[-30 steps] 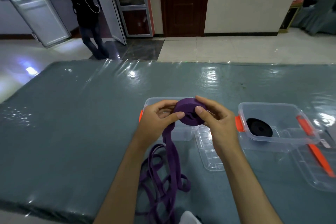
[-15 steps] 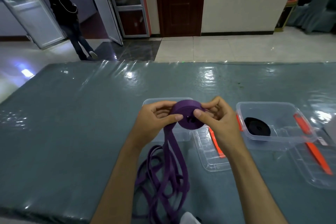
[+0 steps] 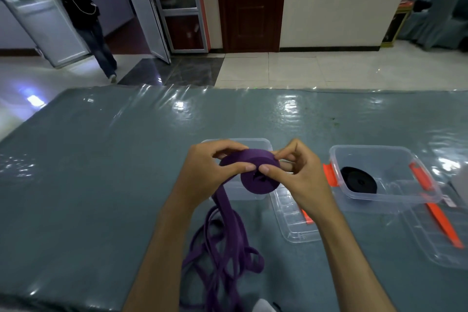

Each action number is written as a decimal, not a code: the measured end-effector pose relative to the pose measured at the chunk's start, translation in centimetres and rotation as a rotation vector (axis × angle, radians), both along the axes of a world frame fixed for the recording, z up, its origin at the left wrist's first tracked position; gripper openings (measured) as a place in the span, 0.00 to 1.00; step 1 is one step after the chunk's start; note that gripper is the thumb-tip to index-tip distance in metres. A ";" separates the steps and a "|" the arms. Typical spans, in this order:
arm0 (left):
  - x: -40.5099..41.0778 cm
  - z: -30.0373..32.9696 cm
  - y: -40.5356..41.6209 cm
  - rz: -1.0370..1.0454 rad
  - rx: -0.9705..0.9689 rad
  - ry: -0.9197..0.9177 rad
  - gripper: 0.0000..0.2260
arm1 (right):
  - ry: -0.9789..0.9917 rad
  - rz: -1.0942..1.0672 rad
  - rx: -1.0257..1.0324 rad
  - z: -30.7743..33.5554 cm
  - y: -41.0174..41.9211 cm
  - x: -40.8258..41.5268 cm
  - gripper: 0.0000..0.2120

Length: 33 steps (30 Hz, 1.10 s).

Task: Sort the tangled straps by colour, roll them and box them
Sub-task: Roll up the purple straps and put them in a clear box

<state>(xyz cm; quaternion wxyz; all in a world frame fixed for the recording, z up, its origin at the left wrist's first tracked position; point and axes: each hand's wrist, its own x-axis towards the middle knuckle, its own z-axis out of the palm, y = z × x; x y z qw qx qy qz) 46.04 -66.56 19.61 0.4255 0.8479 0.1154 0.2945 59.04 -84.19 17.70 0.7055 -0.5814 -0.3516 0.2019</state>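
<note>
Two hands meet over the middle of the table, both clamped on one purple roll (image 3: 258, 175). The left hand (image 3: 205, 172) pinches the strap where it feeds onto the roll, thumb pressing across the front. The right hand (image 3: 296, 175) curls round the far side, thumb at the roll's centre. The roll hangs in the air in front of an open clear box (image 3: 263, 144).

Below the left wrist the loose strap (image 3: 222, 248) drops to a slack heap near the table's front edge. It looks soft, light and floppy, likely to twist if fed without tension. Best hold, by my guess: flat faces of the roll pinched, the tail guided between thumb and finger.

Right of the hands lies a clear lid (image 3: 291, 225) with an orange clip. Further right stands a second box (image 3: 395, 200) holding a black roll (image 3: 358, 182), with another lid beside it.

The table (image 3: 101, 185) wears grey-green cloth under glossy plastic film, probably slippery. Beyond: pale floor tiles, a dark wooden door (image 3: 250, 2), glass doors at left, a person (image 3: 81, 7) walking there.
</note>
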 end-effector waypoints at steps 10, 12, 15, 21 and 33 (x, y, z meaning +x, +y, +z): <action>0.4 -0.2 0.4 -0.023 0.308 0.073 0.13 | -0.170 -0.123 -0.039 0.2 0.5 -0.5 0.13; 0.3 -0.3 0.7 -0.051 0.347 0.120 0.15 | -0.182 -0.136 -0.055 0.2 0.5 -0.6 0.13; 0.1 -0.3 1.0 -0.044 0.355 0.135 0.16 | -0.184 -0.149 -0.051 0.3 0.7 -0.9 0.13; 0.0 -0.5 1.1 -0.064 0.278 0.159 0.13 | -0.136 -0.135 -0.006 0.5 0.6 -0.7 0.12; 0.1 0.0 -0.3 -0.239 -0.520 -0.065 0.12 | 0.189 0.080 0.194 0.2 0.6 -0.2 0.16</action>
